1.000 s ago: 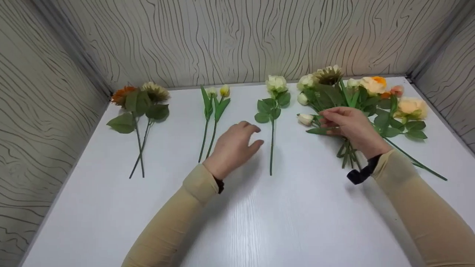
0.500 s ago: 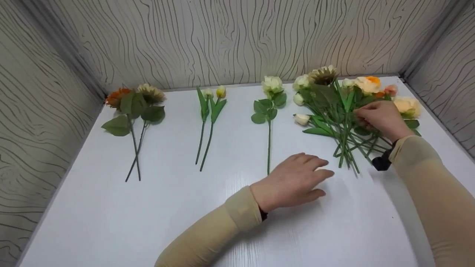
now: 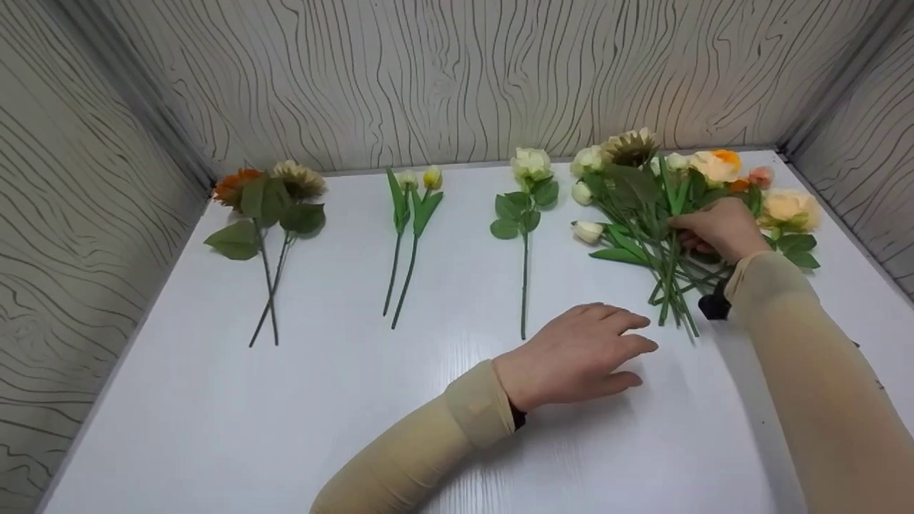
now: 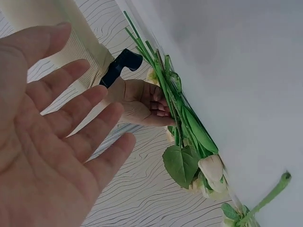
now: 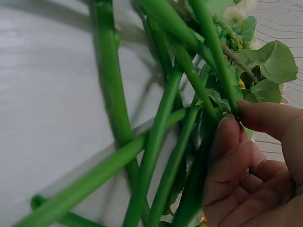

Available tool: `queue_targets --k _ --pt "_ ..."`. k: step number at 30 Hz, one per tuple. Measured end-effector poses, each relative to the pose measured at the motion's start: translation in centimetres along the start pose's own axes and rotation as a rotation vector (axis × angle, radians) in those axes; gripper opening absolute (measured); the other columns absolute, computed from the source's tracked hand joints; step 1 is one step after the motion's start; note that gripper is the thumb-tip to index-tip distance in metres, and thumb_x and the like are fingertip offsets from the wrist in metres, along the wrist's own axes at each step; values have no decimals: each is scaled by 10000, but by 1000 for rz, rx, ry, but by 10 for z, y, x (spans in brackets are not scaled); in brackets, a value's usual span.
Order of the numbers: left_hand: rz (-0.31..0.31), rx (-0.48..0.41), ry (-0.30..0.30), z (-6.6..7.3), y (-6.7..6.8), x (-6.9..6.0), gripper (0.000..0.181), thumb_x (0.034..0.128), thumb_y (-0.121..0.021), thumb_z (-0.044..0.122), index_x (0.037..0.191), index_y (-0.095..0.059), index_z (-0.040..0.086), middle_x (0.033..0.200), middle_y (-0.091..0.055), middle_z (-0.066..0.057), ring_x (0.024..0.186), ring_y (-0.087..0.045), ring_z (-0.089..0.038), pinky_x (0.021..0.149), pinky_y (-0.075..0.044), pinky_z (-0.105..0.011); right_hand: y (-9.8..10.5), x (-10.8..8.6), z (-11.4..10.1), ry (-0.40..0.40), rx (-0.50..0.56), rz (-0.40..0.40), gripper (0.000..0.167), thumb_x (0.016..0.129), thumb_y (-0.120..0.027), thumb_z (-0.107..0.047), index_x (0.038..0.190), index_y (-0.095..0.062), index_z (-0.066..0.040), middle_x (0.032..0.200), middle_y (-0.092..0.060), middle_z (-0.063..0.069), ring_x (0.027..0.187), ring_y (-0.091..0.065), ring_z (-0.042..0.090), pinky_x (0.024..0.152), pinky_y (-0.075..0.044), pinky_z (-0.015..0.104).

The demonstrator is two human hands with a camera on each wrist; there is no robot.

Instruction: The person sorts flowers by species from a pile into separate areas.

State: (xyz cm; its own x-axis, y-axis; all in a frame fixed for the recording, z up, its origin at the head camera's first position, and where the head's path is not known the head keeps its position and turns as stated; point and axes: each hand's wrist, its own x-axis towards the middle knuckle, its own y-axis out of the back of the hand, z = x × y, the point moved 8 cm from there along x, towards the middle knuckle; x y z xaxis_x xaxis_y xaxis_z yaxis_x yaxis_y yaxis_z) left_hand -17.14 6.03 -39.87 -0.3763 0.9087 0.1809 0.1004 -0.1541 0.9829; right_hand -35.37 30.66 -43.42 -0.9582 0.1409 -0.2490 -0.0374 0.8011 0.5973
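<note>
My right hand (image 3: 725, 225) is at the pile of artificial flowers on the right. In the right wrist view its thumb and fingertips pinch a green flower stem (image 5: 215, 52) among several crossing stems. The pile's heads include a white tulip (image 3: 589, 231), a peach rose (image 3: 791, 208) and a cream sunflower (image 3: 632, 146). Which head belongs to the pinched stem is hard to tell. My left hand (image 3: 582, 353) hovers over the table in front of the pile, its fingers spread and holding nothing. The left wrist view shows its open palm.
A single white rose (image 3: 532, 165) lies left of the pile. Further left are two tulips (image 3: 432, 178), then an orange sunflower (image 3: 235, 187) and a cream one with crossed stems. Patterned panels (image 3: 457, 78) enclose the white table (image 3: 214, 428) at the back and sides.
My left hand has moved right and towards me, from beside the tulips to in front of the pile. My right hand has left the white tulip and shifted right, into the stems.
</note>
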Motion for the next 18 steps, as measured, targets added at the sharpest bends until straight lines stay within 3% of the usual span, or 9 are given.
queue_targets --k 7,11,14,18 --pt "-5 -69 77 -13 3 1 402 1029 -617 418 1394 -637 252 1478 -544 35 1357 -489 -128 1115 -373 -256 12 -4 9 -60 195 -22 224 959 -744 -345 880 -782 -139 733 -692 -47 653 -643 69 692 -588 244" --pt "29 -146 142 -25 9 -2 354 1038 -614 381 1354 -671 232 1410 -597 43 1301 -541 -118 1067 -424 -242 20 -11 6 -65 320 -18 209 937 -764 -390 917 -786 -183 791 -703 -48 683 -644 58 715 -582 221" --pt "89 -233 247 -42 19 -8 303 1048 -602 360 1293 -710 218 1301 -664 67 1199 -608 -87 983 -483 -218 19 -19 -2 -57 480 -19 195 914 -789 -368 942 -787 -175 834 -711 -20 716 -656 78 711 -580 213" --pt "193 -426 446 -73 36 -26 270 1055 -598 339 1229 -745 194 1177 -715 87 1063 -654 -45 867 -523 -207 1 -36 -25 27 702 -51 250 916 -792 -299 1059 -784 -94 908 -700 26 787 -652 131 717 -580 230"
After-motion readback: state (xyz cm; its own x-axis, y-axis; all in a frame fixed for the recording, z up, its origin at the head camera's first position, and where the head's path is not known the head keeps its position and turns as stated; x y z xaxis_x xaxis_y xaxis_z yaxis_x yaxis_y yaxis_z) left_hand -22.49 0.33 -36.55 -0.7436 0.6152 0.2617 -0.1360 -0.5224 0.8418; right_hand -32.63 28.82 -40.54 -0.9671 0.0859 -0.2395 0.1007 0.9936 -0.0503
